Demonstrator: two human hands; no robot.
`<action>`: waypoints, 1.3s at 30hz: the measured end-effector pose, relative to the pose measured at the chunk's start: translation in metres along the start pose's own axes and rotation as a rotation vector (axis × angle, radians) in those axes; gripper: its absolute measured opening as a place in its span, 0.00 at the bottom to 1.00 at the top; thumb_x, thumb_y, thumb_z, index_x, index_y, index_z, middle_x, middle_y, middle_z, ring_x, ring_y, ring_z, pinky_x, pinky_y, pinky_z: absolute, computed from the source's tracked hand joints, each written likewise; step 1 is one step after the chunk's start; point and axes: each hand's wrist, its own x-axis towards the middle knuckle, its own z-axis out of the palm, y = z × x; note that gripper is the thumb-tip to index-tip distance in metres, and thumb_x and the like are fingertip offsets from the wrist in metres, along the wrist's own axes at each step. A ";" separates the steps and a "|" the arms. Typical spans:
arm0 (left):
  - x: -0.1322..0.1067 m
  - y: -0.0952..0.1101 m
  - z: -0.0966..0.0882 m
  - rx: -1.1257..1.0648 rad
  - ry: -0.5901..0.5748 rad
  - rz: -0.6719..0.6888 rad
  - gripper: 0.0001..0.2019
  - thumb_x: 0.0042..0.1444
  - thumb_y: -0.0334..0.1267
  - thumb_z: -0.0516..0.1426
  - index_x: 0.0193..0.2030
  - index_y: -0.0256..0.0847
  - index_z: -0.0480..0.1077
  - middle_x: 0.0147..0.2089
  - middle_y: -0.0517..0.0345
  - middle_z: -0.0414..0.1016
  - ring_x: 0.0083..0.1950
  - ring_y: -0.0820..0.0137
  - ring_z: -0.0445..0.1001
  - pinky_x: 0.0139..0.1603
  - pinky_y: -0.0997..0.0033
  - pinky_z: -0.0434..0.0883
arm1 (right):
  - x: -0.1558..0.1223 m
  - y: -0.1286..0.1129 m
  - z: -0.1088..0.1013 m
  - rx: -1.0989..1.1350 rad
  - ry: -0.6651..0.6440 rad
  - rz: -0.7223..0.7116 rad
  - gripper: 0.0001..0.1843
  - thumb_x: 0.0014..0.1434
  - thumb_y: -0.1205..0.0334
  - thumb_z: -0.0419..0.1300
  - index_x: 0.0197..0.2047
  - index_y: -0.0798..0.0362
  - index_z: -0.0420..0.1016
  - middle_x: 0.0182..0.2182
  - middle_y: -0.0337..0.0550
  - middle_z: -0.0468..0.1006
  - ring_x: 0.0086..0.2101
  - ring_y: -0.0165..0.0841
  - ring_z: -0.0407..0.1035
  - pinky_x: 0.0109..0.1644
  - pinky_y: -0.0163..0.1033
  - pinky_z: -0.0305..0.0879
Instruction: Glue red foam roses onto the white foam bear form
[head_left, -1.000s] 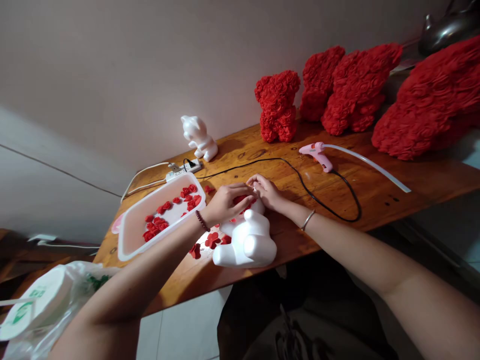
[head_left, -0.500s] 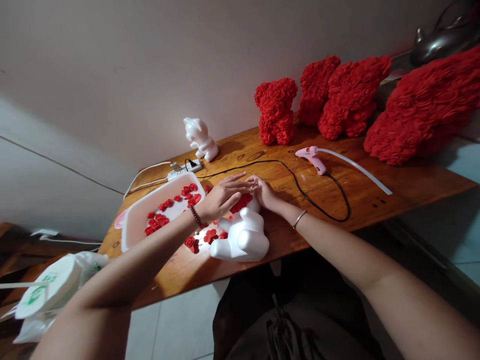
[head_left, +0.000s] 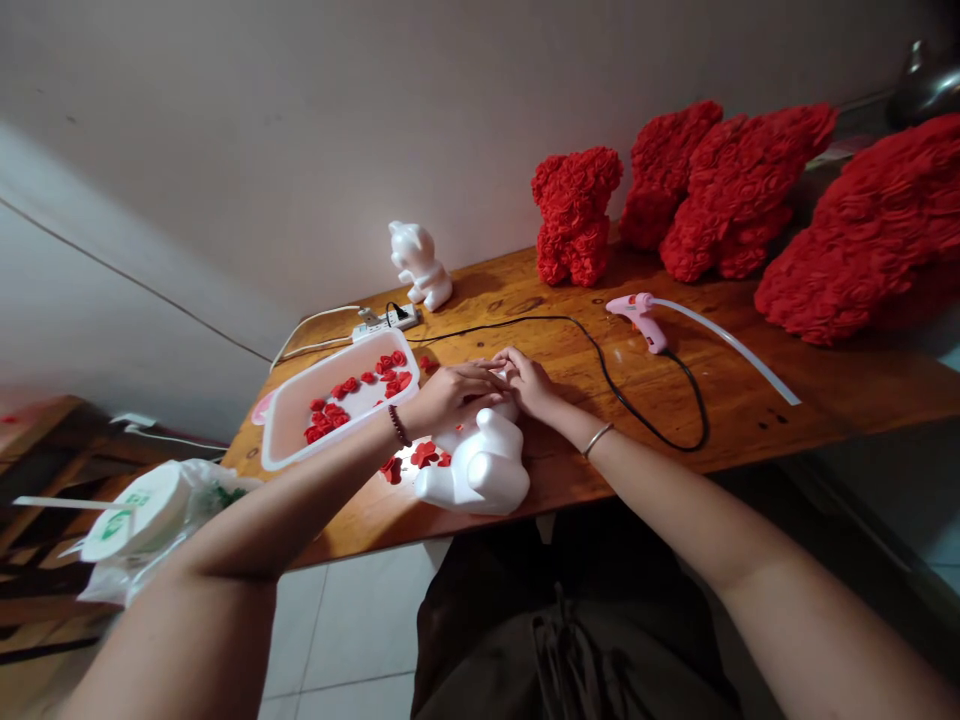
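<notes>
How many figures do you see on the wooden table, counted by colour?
Red rose figures: 4
White foam bears: 2
Total: 6
</notes>
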 end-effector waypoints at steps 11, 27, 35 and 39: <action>-0.008 0.002 0.007 -0.024 0.066 -0.056 0.13 0.68 0.40 0.56 0.44 0.42 0.83 0.47 0.48 0.85 0.61 0.60 0.79 0.66 0.55 0.74 | 0.000 -0.003 -0.001 -0.105 0.006 0.020 0.09 0.59 0.63 0.52 0.42 0.48 0.71 0.39 0.44 0.81 0.41 0.40 0.74 0.48 0.45 0.70; 0.002 -0.008 0.006 -0.251 0.016 -0.221 0.34 0.69 0.64 0.40 0.63 0.46 0.74 0.70 0.50 0.70 0.76 0.56 0.59 0.78 0.46 0.52 | 0.013 0.008 0.008 0.423 0.034 0.185 0.11 0.53 0.55 0.63 0.39 0.48 0.69 0.34 0.41 0.78 0.39 0.35 0.73 0.46 0.42 0.74; -0.025 -0.011 -0.003 -0.840 0.498 -0.453 0.45 0.61 0.74 0.28 0.67 0.53 0.66 0.71 0.51 0.69 0.73 0.58 0.65 0.69 0.49 0.66 | 0.005 -0.003 -0.005 0.454 -0.089 0.235 0.29 0.38 0.54 0.74 0.43 0.48 0.68 0.34 0.38 0.77 0.31 0.30 0.71 0.35 0.36 0.70; -0.024 -0.008 0.007 -0.855 0.596 -0.458 0.35 0.63 0.72 0.44 0.58 0.49 0.73 0.61 0.49 0.78 0.63 0.62 0.76 0.57 0.61 0.75 | 0.013 -0.003 -0.014 0.320 0.016 0.177 0.30 0.44 0.41 0.71 0.42 0.48 0.67 0.28 0.37 0.75 0.26 0.30 0.68 0.30 0.35 0.67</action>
